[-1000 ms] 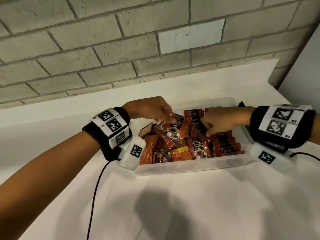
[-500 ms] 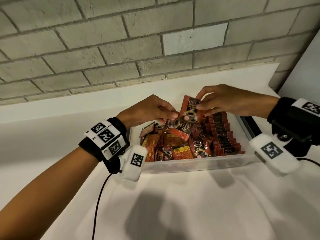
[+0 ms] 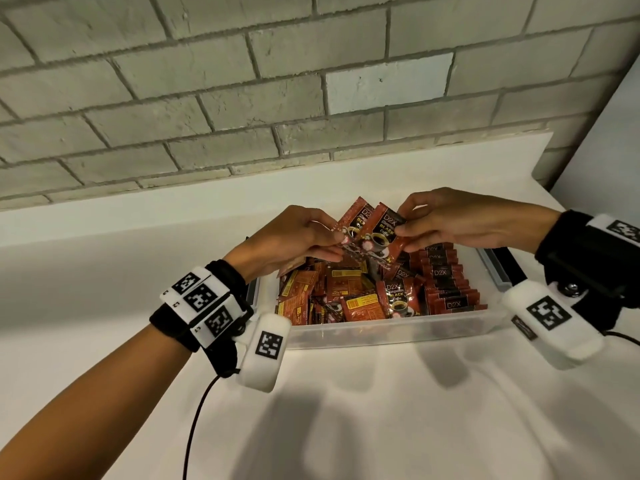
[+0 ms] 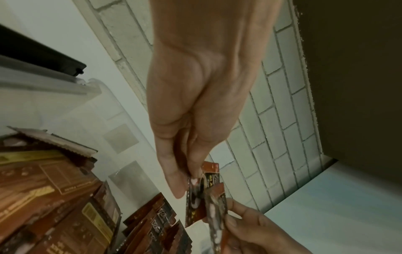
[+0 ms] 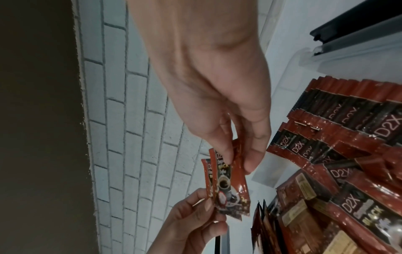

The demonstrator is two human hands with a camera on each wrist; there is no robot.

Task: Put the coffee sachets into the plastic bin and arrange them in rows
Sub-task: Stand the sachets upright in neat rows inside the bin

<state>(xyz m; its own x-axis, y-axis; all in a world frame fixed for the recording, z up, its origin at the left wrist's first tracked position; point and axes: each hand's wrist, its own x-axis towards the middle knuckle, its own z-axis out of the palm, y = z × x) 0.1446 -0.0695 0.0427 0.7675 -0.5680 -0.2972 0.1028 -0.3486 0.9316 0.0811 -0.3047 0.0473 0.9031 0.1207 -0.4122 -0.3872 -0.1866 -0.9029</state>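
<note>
Above the clear plastic bin [image 3: 388,332], both hands hold red coffee sachets. My left hand [image 3: 332,237] pinches the lower end of one sachet [image 3: 353,220]. My right hand [image 3: 403,225] pinches the top of a second sachet [image 3: 381,233] that overlaps the first. The left wrist view shows the held sachets [image 4: 200,197] edge-on between the left hand [image 4: 187,178] and the right hand [image 4: 230,221]. In the right wrist view the front sachet [image 5: 226,180] hangs from the right hand [image 5: 237,158]. Inside the bin, a neat row of sachets [image 3: 446,289] stands at the right; loose sachets [image 3: 332,296] lie jumbled at the left.
The bin sits on a white counter [image 3: 346,427] against a grey brick wall [image 3: 277,81]. A dark-edged lid [image 3: 498,268] lies right of the bin. A black cable [image 3: 194,427] trails from the left wrist across the counter.
Both hands have risen out of the bin, each with a sachet, and brought the two sachets together above the bin's far side.
</note>
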